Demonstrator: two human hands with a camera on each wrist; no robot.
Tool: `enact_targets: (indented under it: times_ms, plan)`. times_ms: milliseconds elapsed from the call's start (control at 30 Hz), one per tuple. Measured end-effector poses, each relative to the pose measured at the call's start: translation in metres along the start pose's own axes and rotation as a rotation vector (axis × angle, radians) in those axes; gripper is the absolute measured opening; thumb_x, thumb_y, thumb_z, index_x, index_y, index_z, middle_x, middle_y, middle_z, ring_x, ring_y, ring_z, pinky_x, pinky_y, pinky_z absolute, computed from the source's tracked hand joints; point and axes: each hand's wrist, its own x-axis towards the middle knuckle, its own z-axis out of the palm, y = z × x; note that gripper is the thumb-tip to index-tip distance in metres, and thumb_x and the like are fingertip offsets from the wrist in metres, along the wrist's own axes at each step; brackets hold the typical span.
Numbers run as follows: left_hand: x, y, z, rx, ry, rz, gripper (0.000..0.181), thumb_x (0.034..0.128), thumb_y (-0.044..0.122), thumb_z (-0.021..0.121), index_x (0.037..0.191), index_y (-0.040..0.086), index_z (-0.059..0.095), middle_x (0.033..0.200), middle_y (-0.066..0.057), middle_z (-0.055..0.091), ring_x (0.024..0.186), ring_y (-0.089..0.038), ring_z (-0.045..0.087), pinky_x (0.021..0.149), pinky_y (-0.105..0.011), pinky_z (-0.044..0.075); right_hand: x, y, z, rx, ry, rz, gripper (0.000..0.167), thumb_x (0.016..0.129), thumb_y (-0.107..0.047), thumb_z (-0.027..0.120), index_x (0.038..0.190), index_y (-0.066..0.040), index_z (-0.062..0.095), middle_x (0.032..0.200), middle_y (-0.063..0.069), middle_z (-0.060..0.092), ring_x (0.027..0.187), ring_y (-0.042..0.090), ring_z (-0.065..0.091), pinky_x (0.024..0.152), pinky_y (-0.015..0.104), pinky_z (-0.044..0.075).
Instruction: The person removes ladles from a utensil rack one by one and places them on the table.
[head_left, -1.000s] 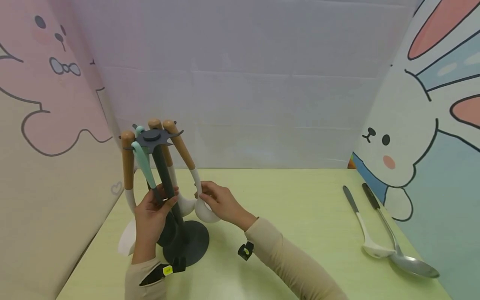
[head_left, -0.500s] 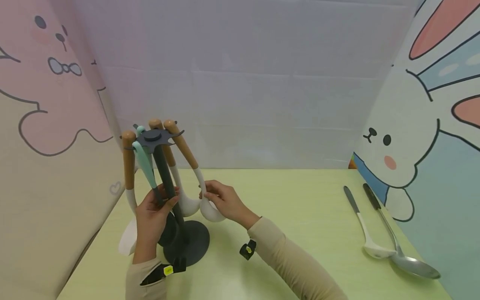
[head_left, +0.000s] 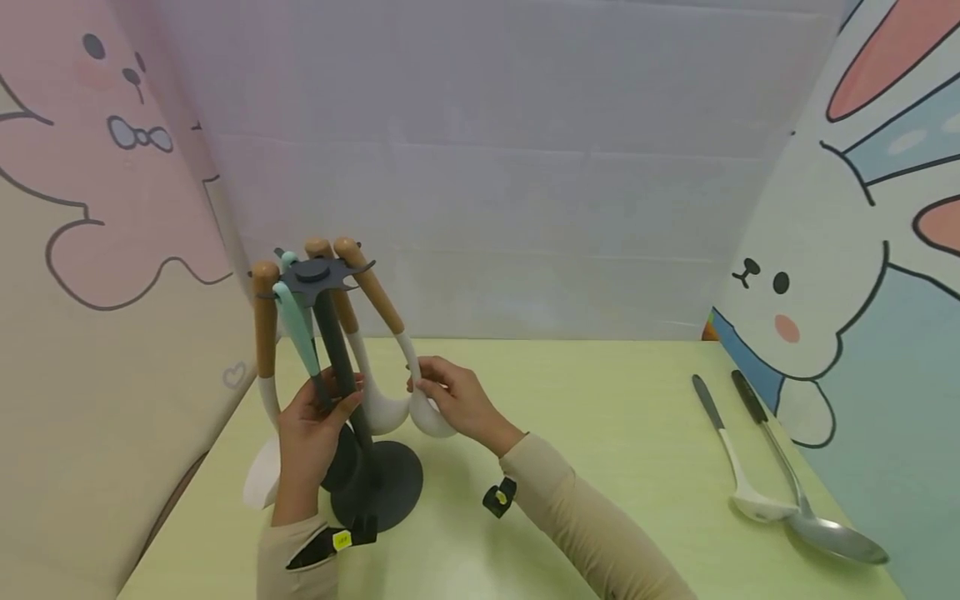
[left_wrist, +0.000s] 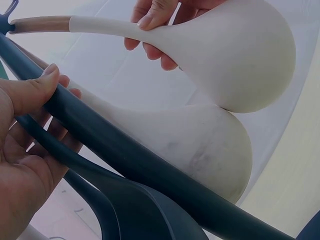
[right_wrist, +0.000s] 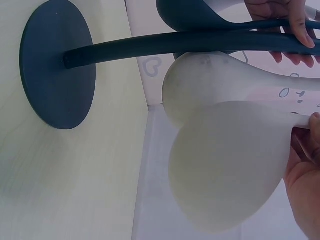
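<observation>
A dark utensil stand (head_left: 332, 342) rises from its round base at the left of the table, utensils hanging from its top. My left hand (head_left: 307, 437) grips the stand's pole, thumb across it; the dark shaft of a mint-handled utensil (head_left: 297, 327) passes within that hand. My right hand (head_left: 461, 404) pinches the white neck of a wooden-handled ladle (left_wrist: 250, 55), whose handle end is still at the stand's top. Behind it hangs a second white, wooden-handled utensil (left_wrist: 200, 155), its bowl touching or very near the ladle. The right wrist view shows the ladle's rounded bowl (right_wrist: 230, 165) up close.
A grey-handled white ladle (head_left: 757, 502) and a black-handled metal spoon (head_left: 836, 537) lie on the table (head_left: 600, 433) at the right. Another wooden-handled white utensil (head_left: 262, 479) hangs left of the stand. Walls with cartoon prints enclose the table's back and sides.
My right hand has drawn the ladle's bowl slightly to the right, away from the pole. The left hand keeps its grip on the stand. The head view has shifted a little.
</observation>
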Motion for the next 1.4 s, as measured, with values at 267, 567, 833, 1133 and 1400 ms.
enact_targets:
  times_ms: [267, 567, 833, 1133, 1400]
  plan:
    - [0.0, 0.0, 0.0, 0.031, -0.002, -0.006, 0.035, 0.084, -0.018, 0.067, 0.119, -0.013, 0.061, 0.096, 0.011, 0.072, 0.092, -0.003, 0.07, 0.078, -0.016, 0.052, 0.002, -0.004, -0.002, -0.006, 0.021, 0.009, 0.023, 0.099, 0.003, 0.056, 0.121, 0.006, 0.061, 0.105, 0.021, 0.069, 0.101, 0.033, 0.067, 0.09, 0.031, 0.053]
    - [0.0, -0.001, 0.0, 0.021, -0.005, 0.008, 0.035, 0.0839, -0.018, 0.067, 0.118, -0.014, 0.061, 0.096, 0.011, 0.073, 0.092, -0.003, 0.07, 0.076, -0.016, 0.052, 0.003, -0.006, -0.006, -0.026, 0.078, -0.004, 0.023, 0.099, 0.001, 0.057, 0.121, 0.005, 0.062, 0.103, 0.018, 0.07, 0.099, 0.031, 0.068, 0.088, 0.032, 0.054]
    - [0.0, -0.001, 0.0, 0.032, 0.002, 0.005, 0.035, 0.0846, -0.017, 0.067, 0.119, -0.014, 0.061, 0.096, 0.013, 0.072, 0.092, -0.002, 0.069, 0.077, -0.016, 0.051, 0.003, -0.004, -0.012, -0.046, 0.125, 0.023, 0.022, 0.098, 0.001, 0.057, 0.119, 0.004, 0.063, 0.102, 0.018, 0.07, 0.099, 0.03, 0.067, 0.087, 0.034, 0.055]
    - [-0.001, -0.002, -0.001, 0.036, 0.004, 0.001, 0.035, 0.0846, -0.016, 0.068, 0.119, -0.013, 0.062, 0.096, 0.012, 0.073, 0.092, -0.003, 0.069, 0.076, -0.015, 0.051, -0.002, 0.002, -0.018, -0.046, 0.173, 0.042, 0.023, 0.097, 0.0, 0.06, 0.12, 0.005, 0.062, 0.104, 0.02, 0.07, 0.099, 0.033, 0.068, 0.086, 0.041, 0.056]
    - [-0.001, 0.0, 0.0, 0.019, -0.002, 0.011, 0.034, 0.0839, -0.017, 0.068, 0.118, -0.013, 0.062, 0.096, 0.01, 0.073, 0.091, -0.004, 0.07, 0.075, -0.015, 0.052, -0.008, 0.01, -0.039, -0.12, 0.246, 0.04, 0.021, 0.095, -0.001, 0.063, 0.116, 0.004, 0.064, 0.101, 0.017, 0.07, 0.096, 0.032, 0.068, 0.082, 0.041, 0.057]
